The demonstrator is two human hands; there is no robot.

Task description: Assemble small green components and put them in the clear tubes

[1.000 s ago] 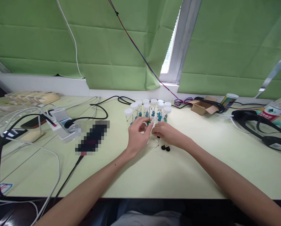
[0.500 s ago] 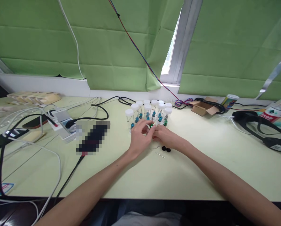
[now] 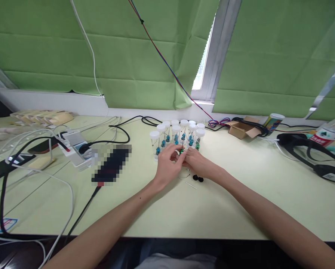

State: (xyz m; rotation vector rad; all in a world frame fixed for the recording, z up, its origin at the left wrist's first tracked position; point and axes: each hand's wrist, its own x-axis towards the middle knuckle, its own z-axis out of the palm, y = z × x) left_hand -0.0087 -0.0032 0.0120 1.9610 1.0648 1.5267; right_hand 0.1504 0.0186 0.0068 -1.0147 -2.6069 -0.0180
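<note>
A green piece (image 3: 181,151) is pinched by the left hand (image 3: 168,166); the right hand's (image 3: 197,161) grip cannot be told. The pale counter (image 3: 226,213) is backed by green curtains (image 3: 145,67) at twelve o'clock.

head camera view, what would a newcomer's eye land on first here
Probably the left hand and right hand, close together mid-table at a small green piece. Just beyond them stands a cluster of white-capped clear vials with blue and green pieces inside. Next might be the broad green curtains behind the table, crossed by a slanting red-and-blue cable.
</note>
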